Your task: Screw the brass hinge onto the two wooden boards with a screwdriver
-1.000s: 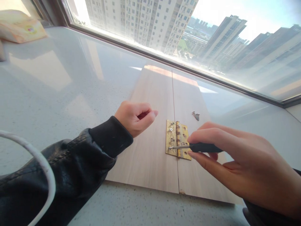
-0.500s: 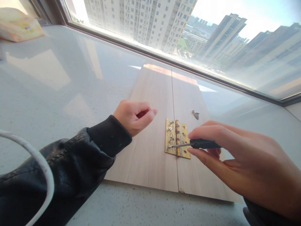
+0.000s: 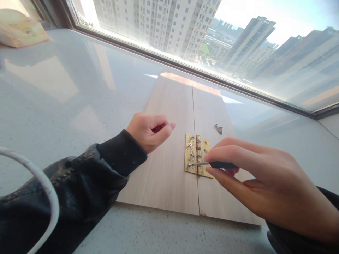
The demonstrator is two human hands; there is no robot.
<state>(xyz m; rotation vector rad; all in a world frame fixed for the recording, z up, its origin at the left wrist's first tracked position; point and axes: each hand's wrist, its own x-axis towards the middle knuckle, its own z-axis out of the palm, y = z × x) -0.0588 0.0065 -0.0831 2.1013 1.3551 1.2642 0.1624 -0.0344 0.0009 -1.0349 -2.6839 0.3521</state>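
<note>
A brass-coloured hinge [image 3: 188, 151] lies flat across the seam between two pale wooden boards, the left board [image 3: 164, 180] and the right board [image 3: 222, 201]. Screw heads show in its left leaf; the right leaf has holes, some hidden by fingers. My right hand [image 3: 262, 173] grips a screwdriver [image 3: 224, 165] by its dark handle. Its shaft lies nearly level over the hinge, and the tip meets the screw [image 3: 189, 165] at the leaf's lower left. Curled into a loose fist, my left hand [image 3: 150, 130] is over the left board, apart from the hinge, with nothing visible in it.
Several loose screws [image 3: 218, 129] lie on the right board, beyond my right hand. A white cable [image 3: 54, 201] loops over my left sleeve. The speckled white counter [image 3: 87, 88] runs up to the window frame [image 3: 169, 61]. A patterned box [image 3: 23, 30] sits far left.
My right hand and the screwdriver handle have shifted left, closer to the hinge. The tip stays at the same screw. My left hand keeps its pose.
</note>
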